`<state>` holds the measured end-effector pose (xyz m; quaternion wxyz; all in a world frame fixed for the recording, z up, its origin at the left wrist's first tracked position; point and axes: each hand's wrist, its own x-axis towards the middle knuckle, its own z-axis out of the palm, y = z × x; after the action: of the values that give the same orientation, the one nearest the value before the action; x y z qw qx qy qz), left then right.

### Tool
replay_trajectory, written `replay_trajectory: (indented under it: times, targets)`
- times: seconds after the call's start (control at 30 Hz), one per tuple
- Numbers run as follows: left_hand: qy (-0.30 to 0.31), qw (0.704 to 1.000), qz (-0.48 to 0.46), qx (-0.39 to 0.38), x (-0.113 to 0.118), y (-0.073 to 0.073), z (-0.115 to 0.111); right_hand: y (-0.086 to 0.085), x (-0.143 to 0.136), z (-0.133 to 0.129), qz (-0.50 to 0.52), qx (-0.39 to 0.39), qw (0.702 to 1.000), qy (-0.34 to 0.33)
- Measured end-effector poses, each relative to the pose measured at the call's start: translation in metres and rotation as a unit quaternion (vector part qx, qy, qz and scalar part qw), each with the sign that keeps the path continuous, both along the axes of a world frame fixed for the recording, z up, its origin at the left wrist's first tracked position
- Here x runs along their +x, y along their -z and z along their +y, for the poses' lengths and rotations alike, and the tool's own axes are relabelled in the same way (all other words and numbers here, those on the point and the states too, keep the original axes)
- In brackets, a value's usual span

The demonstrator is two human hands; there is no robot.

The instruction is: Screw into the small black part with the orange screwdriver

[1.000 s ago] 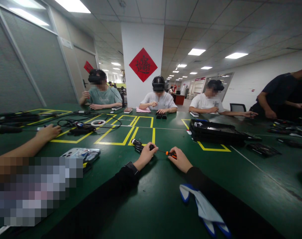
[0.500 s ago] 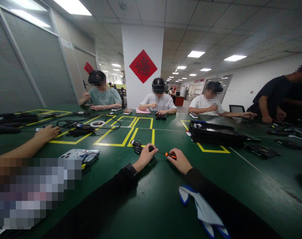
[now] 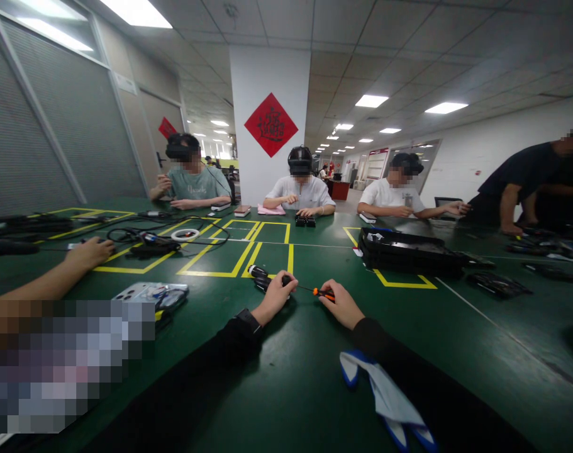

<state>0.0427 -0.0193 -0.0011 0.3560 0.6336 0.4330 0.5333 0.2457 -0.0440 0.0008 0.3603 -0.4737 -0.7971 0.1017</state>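
- Screwdriver (image 3: 324, 294), 1, centre of frame: long axis nearly horizontal, shaft pointing left.
- Right hand (image 3: 343, 307): fingers closed around it.
- Left hand (image 3: 273, 301): pinching 1 black part (image 3: 287, 280), near the shaft.

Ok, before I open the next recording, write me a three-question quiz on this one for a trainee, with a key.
1. Multiple choice: what colours show on the handle of the screwdriver in the right hand?
A) green and white
B) orange and black
C) blue only
2. True or false: the white-and-blue cloth item lies on the green table, nearer the camera than the right hand.
3. Short answer: which of the wearer's hands has a dark band showing at its wrist?

Key: 1 B; 2 true; 3 the left hand.
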Motion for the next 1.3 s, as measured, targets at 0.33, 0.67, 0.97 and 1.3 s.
replay_trajectory:
  times: [0.33, 0.67, 0.97, 1.3]
  targets:
    - [0.002, 1.000, -0.007, -0.030, -0.0002, 0.0000, -0.0013, -0.0040, -0.0019, -0.0053, -0.038, 0.017, 0.999, -0.004]
    - [-0.005, 0.998, -0.020, -0.057, 0.0021, 0.0005, -0.0020, -0.0011, -0.0021, -0.0008, -0.005, -0.012, 1.000, -0.014]
    - [-0.008, 1.000, -0.015, -0.025, 0.0005, 0.0014, 0.0007, -0.0007, -0.0034, -0.0023, 0.024, -0.023, 0.999, -0.015]
    - [-0.005, 0.999, -0.011, -0.040, 0.0009, -0.0021, -0.0036, -0.0031, -0.0014, -0.0046, 0.008, -0.012, 1.000, -0.025]
